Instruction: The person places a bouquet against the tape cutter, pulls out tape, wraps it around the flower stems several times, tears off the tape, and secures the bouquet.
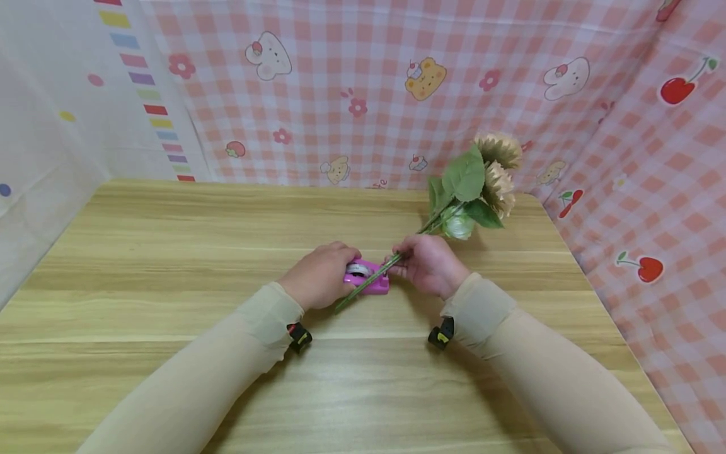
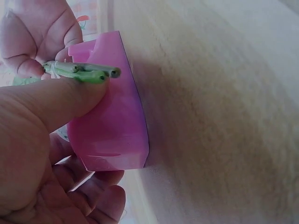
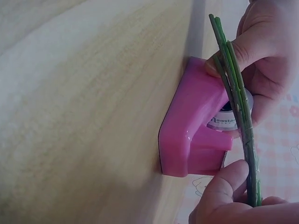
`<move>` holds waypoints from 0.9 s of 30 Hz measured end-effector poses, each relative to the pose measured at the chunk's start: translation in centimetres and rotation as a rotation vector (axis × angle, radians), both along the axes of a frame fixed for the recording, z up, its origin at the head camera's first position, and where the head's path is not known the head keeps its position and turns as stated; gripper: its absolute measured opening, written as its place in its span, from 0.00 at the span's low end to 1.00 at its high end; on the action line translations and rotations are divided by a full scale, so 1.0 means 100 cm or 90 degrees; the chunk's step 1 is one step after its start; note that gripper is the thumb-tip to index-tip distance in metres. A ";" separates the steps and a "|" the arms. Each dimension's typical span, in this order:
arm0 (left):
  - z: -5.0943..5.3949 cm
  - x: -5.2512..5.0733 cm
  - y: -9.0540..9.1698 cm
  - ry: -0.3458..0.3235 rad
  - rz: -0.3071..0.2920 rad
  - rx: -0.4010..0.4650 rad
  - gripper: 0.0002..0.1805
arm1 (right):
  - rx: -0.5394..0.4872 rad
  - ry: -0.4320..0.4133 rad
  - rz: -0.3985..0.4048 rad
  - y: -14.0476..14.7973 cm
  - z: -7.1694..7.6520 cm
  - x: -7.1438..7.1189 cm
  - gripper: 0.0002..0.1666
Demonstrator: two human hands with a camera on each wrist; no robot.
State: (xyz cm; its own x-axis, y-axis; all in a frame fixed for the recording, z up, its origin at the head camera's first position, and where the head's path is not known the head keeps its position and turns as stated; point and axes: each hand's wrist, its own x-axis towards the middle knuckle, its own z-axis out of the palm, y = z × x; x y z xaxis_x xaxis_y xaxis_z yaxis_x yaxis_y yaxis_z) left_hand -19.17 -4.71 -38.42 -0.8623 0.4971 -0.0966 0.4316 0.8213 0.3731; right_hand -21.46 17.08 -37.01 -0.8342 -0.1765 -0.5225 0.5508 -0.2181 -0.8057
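A pink tape dispenser (image 1: 375, 287) with a roll of tape (image 3: 223, 122) in it sits on the wooden table. My left hand (image 1: 320, 276) grips its left end, the thumb along the near side and the fingers around the far side. In my right hand (image 1: 426, 265) the green stems (image 3: 237, 93) of a flower bunch are pinched. They slant over the dispenser, their cut ends (image 2: 110, 72) near my left thumb. Beyond the right hand, the pale blooms (image 1: 499, 183) and green leaves (image 1: 465, 173) point to the back right.
The wooden table (image 1: 170, 252) reaches back to a pink checked cloth (image 1: 317, 82) with cartoon prints. More of this cloth hangs along the right side, and a white cloth (image 1: 51, 126) along the left. Each wrist wears a dark band, with a small black device by the left wrist (image 1: 299, 337).
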 end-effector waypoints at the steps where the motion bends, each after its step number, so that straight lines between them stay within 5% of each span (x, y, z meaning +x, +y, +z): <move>1: 0.000 0.000 0.000 0.001 0.000 -0.001 0.31 | 0.001 -0.001 0.002 0.000 0.000 0.000 0.14; 14: -0.001 -0.001 0.000 0.010 -0.002 -0.008 0.32 | 0.030 0.022 -0.022 0.001 -0.006 0.000 0.16; 27: -0.002 -0.002 0.002 -0.001 0.011 -0.004 0.33 | 0.083 0.018 0.068 0.012 -0.010 -0.001 0.08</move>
State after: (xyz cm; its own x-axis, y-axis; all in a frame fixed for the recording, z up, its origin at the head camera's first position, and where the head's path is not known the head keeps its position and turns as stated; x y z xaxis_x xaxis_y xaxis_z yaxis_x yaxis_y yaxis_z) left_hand -19.32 -4.53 -38.64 -0.8707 0.4813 -0.1014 0.4166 0.8313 0.3680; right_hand -21.53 18.29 -37.97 -0.8293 -0.1975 -0.5227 0.5413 -0.0522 -0.8392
